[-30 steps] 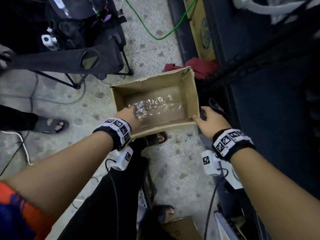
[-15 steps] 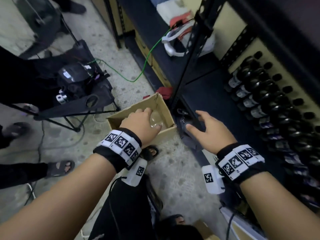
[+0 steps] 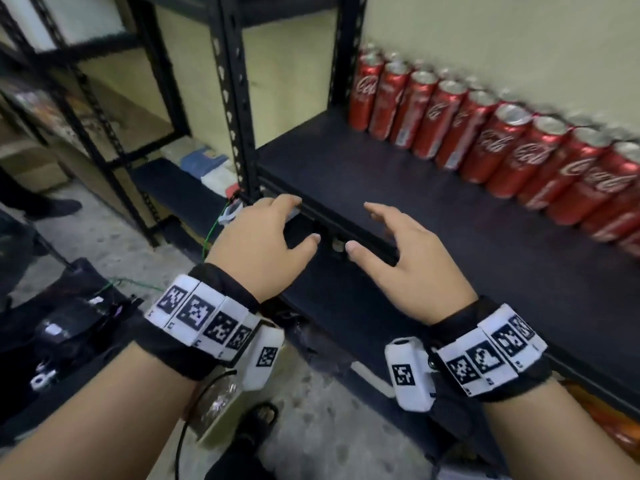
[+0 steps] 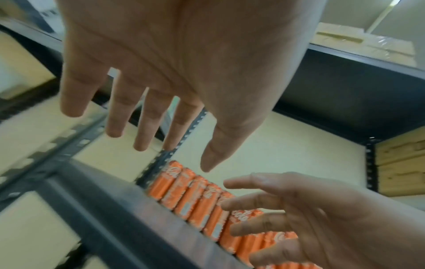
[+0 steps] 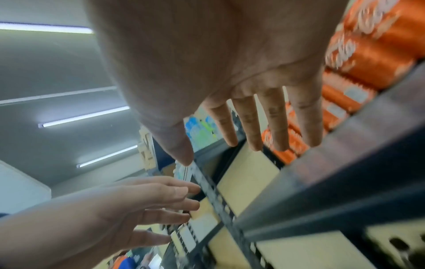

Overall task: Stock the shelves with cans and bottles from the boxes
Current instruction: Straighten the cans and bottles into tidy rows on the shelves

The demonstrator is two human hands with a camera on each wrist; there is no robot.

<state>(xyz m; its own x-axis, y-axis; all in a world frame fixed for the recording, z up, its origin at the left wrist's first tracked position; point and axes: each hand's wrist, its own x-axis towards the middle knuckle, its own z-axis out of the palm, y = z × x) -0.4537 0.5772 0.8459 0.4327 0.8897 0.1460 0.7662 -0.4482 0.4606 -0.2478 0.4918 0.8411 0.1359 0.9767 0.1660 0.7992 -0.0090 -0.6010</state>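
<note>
Red cola cans (image 3: 485, 133) stand in a long row along the back of a dark shelf board (image 3: 415, 209). My left hand (image 3: 277, 237) and right hand (image 3: 377, 233) hover side by side at the shelf's front edge, palms down, fingers loosely spread, holding nothing. The left wrist view shows my left hand (image 4: 161, 91) with straight fingers above the cans (image 4: 195, 200). My right hand (image 5: 207, 72) is equally empty in the right wrist view, with cans (image 5: 368, 63) beyond it. The cardboard box (image 3: 221, 414) with crinkled plastic lies on the floor, mostly hidden under my left wrist.
A black perforated shelf post (image 3: 235, 98) rises just left of my left hand. A green cable (image 3: 209, 233) hangs by a lower shelf. A black stand with gear (image 3: 69, 323) sits on the floor at lower left. Another person's shoe (image 3: 52, 206) is at far left.
My view has lifted from the box on the floor to the can shelf. Both hands left the box's edges and rose to the shelf's front edge, empty.
</note>
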